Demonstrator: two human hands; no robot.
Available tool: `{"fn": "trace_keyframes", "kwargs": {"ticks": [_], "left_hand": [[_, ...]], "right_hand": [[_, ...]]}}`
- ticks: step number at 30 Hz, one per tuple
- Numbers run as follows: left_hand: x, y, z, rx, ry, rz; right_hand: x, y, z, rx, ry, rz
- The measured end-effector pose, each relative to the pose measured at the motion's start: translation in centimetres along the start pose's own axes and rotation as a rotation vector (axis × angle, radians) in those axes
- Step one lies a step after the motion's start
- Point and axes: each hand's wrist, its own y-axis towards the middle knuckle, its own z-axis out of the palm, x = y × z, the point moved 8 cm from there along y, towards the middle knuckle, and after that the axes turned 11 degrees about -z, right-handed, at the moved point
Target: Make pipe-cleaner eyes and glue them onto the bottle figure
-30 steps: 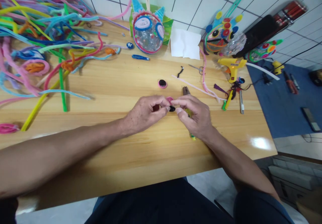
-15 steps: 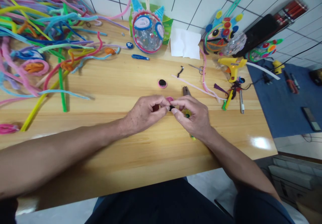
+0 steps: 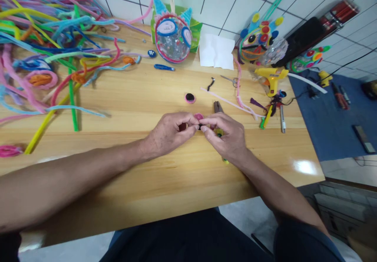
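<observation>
My left hand (image 3: 172, 132) and my right hand (image 3: 225, 132) meet over the wooden table, thumbs and forefingers pinched together. Between the fingertips is a small black piece (image 3: 200, 127), probably pipe cleaner, mostly hidden. Just behind the fingertips shows a pink coil (image 3: 198, 116). A dark red round thing (image 3: 182, 126) is partly seen through the gap in my left hand. Under my right hand lie pliers, their grey jaws (image 3: 218, 106) poking out beyond it. Farther back sits a pink-rimmed black disc (image 3: 190, 97), with a short black pipe cleaner (image 3: 211, 84) to its right.
Colourful pipe cleaners (image 3: 70, 54) heap at the left. Along the wall stand a decorated plastic mask (image 3: 173, 38), white paper (image 3: 217, 52) and another decorated piece (image 3: 255, 42). A yellow glue gun (image 3: 272, 79), small scissors (image 3: 234, 81) and a blue cutter (image 3: 164, 67) lie about.
Both hands stay in the same place, fingertips together. The black piece between them has turned slightly and shows a little less.
</observation>
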Motion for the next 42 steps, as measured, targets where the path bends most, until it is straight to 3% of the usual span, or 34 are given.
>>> {"fn": "trace_keyframes", "kwargs": {"ticks": [42], "left_hand": [[0.47,-0.03,0.12,-0.001,-0.018,-0.068]], "right_hand": [[-0.37,-0.16,0.11,0.005,0.015,0.041]]}}
